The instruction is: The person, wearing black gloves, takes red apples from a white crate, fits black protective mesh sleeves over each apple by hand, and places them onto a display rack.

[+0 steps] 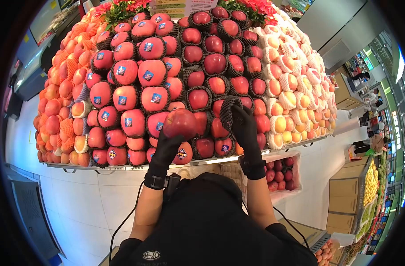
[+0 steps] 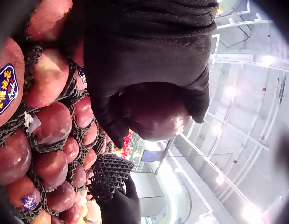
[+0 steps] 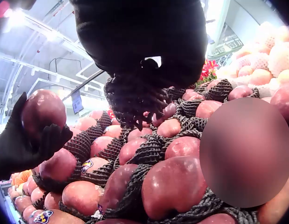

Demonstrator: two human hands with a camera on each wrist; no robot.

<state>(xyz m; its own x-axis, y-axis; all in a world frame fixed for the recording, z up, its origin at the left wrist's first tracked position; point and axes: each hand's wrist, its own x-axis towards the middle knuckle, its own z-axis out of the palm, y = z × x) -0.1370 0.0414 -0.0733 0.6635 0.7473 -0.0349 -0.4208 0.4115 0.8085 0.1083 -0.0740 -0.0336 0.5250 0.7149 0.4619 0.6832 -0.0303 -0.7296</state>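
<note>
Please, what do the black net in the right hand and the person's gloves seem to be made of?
The black net looks like dull, flexible plastic foam: thick strands form an open mesh; the exact plastic is unclear. The gloves look like matte knitted fabric, judging by the soft folds near the wrist.

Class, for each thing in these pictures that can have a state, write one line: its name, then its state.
Left hand: fingers curled round an apple
Apple: bare, lifted
Right hand: holding a loose net
Loose net: black, off any apple
Stacked apples: many in black nets
Pale fruit: many in white nets
Flowers: in bloom
</note>
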